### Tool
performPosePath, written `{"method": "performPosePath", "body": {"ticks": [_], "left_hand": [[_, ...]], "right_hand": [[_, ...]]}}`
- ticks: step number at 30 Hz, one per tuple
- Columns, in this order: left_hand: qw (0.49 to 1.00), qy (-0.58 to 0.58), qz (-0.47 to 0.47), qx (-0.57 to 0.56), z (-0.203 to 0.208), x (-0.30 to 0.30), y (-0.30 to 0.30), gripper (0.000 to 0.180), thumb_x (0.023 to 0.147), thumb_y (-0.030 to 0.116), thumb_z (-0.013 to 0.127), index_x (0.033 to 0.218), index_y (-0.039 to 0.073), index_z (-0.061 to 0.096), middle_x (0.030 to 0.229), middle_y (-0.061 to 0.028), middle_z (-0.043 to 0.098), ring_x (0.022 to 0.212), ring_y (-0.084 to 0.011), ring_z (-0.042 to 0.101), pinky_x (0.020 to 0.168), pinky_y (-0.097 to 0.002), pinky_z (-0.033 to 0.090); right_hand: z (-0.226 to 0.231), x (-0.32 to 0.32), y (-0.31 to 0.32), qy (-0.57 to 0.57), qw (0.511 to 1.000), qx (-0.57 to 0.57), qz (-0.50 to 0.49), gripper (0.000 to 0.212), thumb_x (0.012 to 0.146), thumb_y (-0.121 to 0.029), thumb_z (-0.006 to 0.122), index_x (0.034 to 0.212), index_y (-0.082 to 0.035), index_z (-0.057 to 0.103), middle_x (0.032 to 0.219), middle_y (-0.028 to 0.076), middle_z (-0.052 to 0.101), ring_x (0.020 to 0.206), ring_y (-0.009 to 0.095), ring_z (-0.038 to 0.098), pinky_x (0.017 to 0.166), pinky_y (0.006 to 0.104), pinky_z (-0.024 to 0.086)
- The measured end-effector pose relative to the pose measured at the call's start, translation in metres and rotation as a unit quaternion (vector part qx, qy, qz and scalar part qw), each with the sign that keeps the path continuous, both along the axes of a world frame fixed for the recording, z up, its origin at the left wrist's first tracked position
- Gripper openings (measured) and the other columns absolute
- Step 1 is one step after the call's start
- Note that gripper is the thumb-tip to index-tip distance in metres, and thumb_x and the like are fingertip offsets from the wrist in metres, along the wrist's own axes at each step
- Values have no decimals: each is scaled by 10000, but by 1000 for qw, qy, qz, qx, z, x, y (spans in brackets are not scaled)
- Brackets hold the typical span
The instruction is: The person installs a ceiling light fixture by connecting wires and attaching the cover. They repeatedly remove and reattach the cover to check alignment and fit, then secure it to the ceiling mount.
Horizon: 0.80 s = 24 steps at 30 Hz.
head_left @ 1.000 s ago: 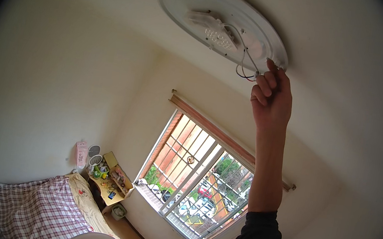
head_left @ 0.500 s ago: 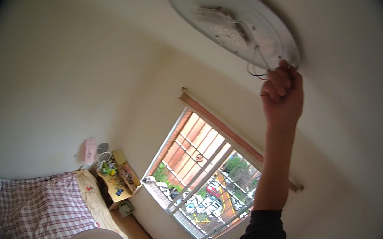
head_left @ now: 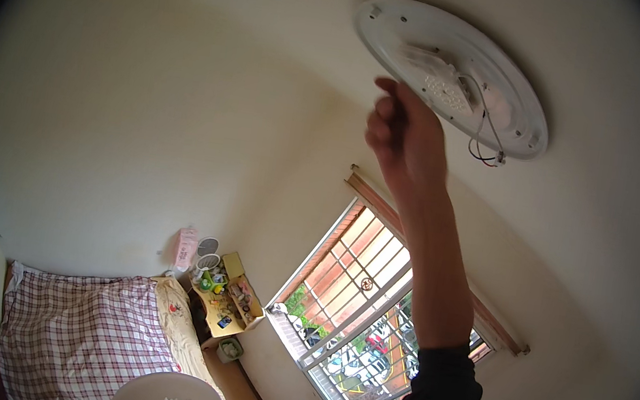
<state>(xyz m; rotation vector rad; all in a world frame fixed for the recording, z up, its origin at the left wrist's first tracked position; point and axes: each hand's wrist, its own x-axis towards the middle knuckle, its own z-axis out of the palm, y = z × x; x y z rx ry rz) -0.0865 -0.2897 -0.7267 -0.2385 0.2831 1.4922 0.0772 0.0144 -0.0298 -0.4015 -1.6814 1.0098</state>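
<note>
My right hand is raised beside the near left rim of a white oval ceiling lamp base, apart from it or just below it; I cannot tell which. Its fingers are curled and slightly blurred, and whatever they may hold is hidden. From the middle of the base, thin wires hang down to a small white connector at the right end. Along the lower edge of the view shows a pale round lamp cover with a flower pattern. My left hand is out of view.
Below on the left is a bed with a checked cover. Past it stand a small desk with clutter and a bin. A barred window with a wooden rail above fills the wall behind my arm.
My right hand has left the lamp base's right end and moved left along its near side. The view has shifted, so the lamp sits further right and lower.
</note>
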Motion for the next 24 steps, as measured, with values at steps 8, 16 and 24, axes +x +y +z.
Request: {"method": "performPosePath", "body": {"ticks": [8,16,24], "left_hand": [[991,42,71,-103,-23,-1,-24,500,973,351,546,1341,13,547,1298,-156,631,1211,-340,576,1057,-520,443],[987,38,116,-107,-48,-13,-29,593,959,360,573,1432,20,468,1380,-165,576,1259,-363,537,1077,-546,418],[977,85,119,-155,-30,-10,-30,594,963,381,577,1430,32,468,1388,-166,569,1264,-365,535,1071,-541,431]], "right_hand": [[47,-81,67,138,988,29,65,196,1015,-197,533,979,-7,563,756,47,521,626,161,513,515,298,389],[53,-96,60,138,984,99,-56,131,894,-73,540,782,-24,492,668,60,503,500,158,492,416,297,344],[50,-100,55,121,977,149,-95,159,878,-64,525,737,-27,462,602,66,499,447,152,468,394,295,331]]}}
